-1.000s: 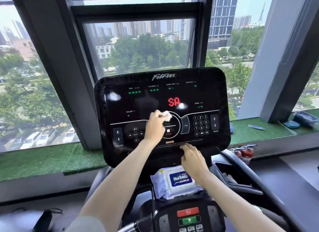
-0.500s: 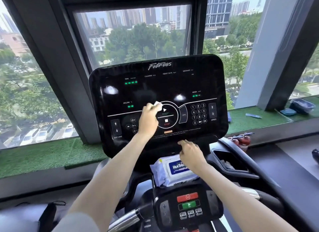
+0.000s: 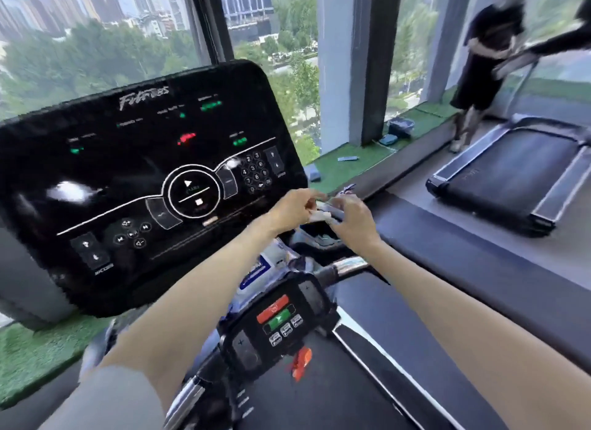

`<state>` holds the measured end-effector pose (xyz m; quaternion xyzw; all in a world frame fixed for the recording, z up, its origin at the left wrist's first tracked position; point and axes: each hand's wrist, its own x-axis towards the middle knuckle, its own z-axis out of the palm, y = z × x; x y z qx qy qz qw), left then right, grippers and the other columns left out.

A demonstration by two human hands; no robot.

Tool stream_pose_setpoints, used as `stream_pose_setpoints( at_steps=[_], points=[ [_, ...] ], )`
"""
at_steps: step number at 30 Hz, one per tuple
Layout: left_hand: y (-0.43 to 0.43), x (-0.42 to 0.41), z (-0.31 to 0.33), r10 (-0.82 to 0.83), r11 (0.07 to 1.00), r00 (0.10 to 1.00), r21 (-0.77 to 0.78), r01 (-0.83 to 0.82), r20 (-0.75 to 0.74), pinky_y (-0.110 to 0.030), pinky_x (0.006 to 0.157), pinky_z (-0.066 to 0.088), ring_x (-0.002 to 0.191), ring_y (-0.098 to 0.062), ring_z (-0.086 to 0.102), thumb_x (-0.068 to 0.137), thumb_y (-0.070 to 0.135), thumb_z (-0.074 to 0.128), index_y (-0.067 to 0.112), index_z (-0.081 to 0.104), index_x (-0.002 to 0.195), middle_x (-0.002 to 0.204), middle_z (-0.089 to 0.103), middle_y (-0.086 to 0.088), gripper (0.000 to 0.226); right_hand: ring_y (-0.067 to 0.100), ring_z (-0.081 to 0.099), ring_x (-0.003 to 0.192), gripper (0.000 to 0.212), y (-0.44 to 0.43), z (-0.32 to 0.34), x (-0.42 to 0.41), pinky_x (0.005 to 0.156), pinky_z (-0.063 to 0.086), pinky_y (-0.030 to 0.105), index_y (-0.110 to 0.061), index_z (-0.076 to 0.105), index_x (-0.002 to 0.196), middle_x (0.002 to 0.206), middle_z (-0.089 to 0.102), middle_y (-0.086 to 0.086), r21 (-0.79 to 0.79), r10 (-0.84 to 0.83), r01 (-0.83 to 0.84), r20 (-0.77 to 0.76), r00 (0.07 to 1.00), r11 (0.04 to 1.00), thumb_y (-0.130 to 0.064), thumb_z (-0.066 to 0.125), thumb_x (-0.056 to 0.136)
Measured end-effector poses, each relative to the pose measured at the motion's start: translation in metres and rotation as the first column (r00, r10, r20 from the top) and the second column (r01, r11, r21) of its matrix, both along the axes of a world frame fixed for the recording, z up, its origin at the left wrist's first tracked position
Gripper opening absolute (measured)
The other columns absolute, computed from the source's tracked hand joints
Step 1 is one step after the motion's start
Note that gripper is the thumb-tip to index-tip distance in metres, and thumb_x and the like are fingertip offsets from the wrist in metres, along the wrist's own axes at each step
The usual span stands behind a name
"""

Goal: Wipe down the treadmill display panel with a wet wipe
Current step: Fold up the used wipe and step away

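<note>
Both hands meet right of the glossy black treadmill display panel [image 3: 150, 186]. Left hand [image 3: 292, 207] and right hand [image 3: 353, 220] pinch a crumpled white wet wipe [image 3: 321, 212] between them, off the panel. Frame blurred.

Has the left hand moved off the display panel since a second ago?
Yes. The left hand has left the display panel, going right past its lower right corner to meet the right hand.

The display panel [image 3: 144, 186] stands at left, before the window [image 3: 96, 39]. Right of its lower corner, both hands [image 3: 295, 207] [image 3: 353, 220] meet around a wet wipe [image 3: 321, 212]. The wipes pack [image 3: 256, 269] lies below the panel, behind the handlebar controls [image 3: 281, 321]. A second treadmill [image 3: 511, 180] stands far right.
</note>
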<state>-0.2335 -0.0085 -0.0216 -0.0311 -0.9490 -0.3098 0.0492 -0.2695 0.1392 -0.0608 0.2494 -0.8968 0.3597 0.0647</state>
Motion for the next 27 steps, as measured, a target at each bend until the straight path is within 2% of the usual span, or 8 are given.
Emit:
stream_pose_setpoints(
  at_steps=[6, 10, 12, 15, 17, 19, 22, 27],
  points=[
    [0.141, -0.043, -0.015, -0.277, 0.955, 0.96, -0.099, 0.279, 0.029, -0.023, 0.068, 0.038, 0.08, -0.018, 0.054, 0.075, -0.008, 0.053, 0.006, 0.061, 0.114, 0.091, 0.064, -0.013, 0.042, 0.033, 0.053, 0.099, 0.014, 0.138, -0.01, -0.001, 0.084, 0.041, 0.038, -0.002, 0.064, 0.091, 0.105, 0.059, 0.019, -0.021, -0.273, 0.275, 0.059, 0.96, 0.961, -0.01, 0.06, 0.081],
    [0.246, -0.059, -0.041, -0.425, 0.875, 0.904, -0.239, 0.421, 0.04, -0.031, 0.083, 0.04, 0.095, -0.028, 0.051, 0.072, 0.007, 0.071, 0.003, 0.062, 0.108, 0.095, 0.049, -0.008, 0.037, 0.033, 0.053, 0.104, 0.013, 0.261, -0.03, 0.02, 0.086, 0.04, 0.036, -0.003, 0.065, 0.092, 0.108, 0.059, 0.018, -0.069, -0.443, 0.456, 0.151, 0.884, 0.887, -0.011, 0.058, 0.084],
    [0.312, -0.054, -0.053, -0.487, 0.834, 0.868, -0.244, 0.494, 0.094, -0.033, 0.083, 0.039, 0.093, -0.029, 0.052, 0.076, 0.011, 0.071, 0.002, 0.065, 0.101, 0.092, 0.047, -0.007, 0.027, 0.03, 0.053, 0.104, 0.011, 0.33, -0.042, 0.042, 0.086, 0.041, 0.035, -0.005, 0.065, 0.091, 0.107, 0.059, 0.015, -0.067, -0.527, 0.549, 0.2, 0.826, 0.833, -0.012, 0.058, 0.085],
    [0.421, -0.034, -0.076, -0.573, 0.791, 0.808, -0.165, 0.589, 0.139, -0.026, 0.076, 0.036, 0.088, -0.026, 0.054, 0.082, 0.011, 0.066, 0.002, 0.067, 0.095, 0.088, 0.049, -0.005, 0.016, 0.029, 0.052, 0.105, 0.012, 0.433, -0.057, 0.086, 0.08, 0.041, 0.033, -0.005, 0.064, 0.093, 0.11, 0.057, 0.015, 0.003, -0.651, 0.674, 0.261, 0.713, 0.739, -0.013, 0.058, 0.086],
    [0.494, -0.013, -0.096, -0.649, 0.737, 0.744, -0.111, 0.666, 0.16, -0.028, 0.08, 0.04, 0.09, -0.028, 0.056, 0.084, 0.011, 0.065, 0.004, 0.066, 0.097, 0.091, 0.052, -0.007, 0.016, 0.028, 0.052, 0.105, 0.013, 0.497, -0.066, 0.123, 0.077, 0.041, 0.032, -0.006, 0.064, 0.095, 0.112, 0.056, 0.014, 0.053, -0.727, 0.749, 0.291, 0.621, 0.661, -0.014, 0.058, 0.086],
    [0.562, 0.015, -0.115, -0.718, 0.675, 0.67, -0.05, 0.736, 0.188, -0.031, 0.084, 0.043, 0.093, -0.027, 0.057, 0.085, 0.012, 0.065, 0.004, 0.065, 0.1, 0.1, 0.057, -0.011, 0.017, 0.028, 0.052, 0.104, 0.013, 0.554, -0.075, 0.164, 0.074, 0.04, 0.03, -0.007, 0.064, 0.095, 0.112, 0.055, 0.013, 0.091, -0.794, 0.819, 0.329, 0.512, 0.566, -0.015, 0.058, 0.086],
    [0.644, 0.066, -0.138, -0.805, 0.568, 0.539, 0.06, 0.821, 0.247, -0.026, 0.084, 0.04, 0.096, -0.02, 0.054, 0.085, 0.009, 0.064, 0.002, 0.065, 0.101, 0.103, 0.061, -0.012, 0.017, 0.029, 0.054, 0.1, 0.016, 0.619, -0.086, 0.229, 0.07, 0.037, 0.027, -0.005, 0.066, 0.096, 0.11, 0.058, 0.014, 0.154, -0.861, 0.9, 0.393, 0.322, 0.407, -0.013, 0.059, 0.085],
    [0.733, 0.143, -0.181, -0.848, 0.399, 0.275, 0.203, 0.894, 0.453, -0.019, 0.052, 0.036, 0.079, -0.017, 0.05, 0.084, 0.008, 0.065, 0.0, 0.064, 0.099, 0.09, 0.059, -0.01, 0.017, 0.026, 0.059, 0.095, 0.017, 0.678, -0.111, 0.322, 0.062, 0.032, 0.022, -0.002, 0.067, 0.094, 0.103, 0.065, 0.013, 0.235, -0.839, 0.949, 0.542, 0.051, 0.209, -0.01, 0.06, 0.081]
  ],
)
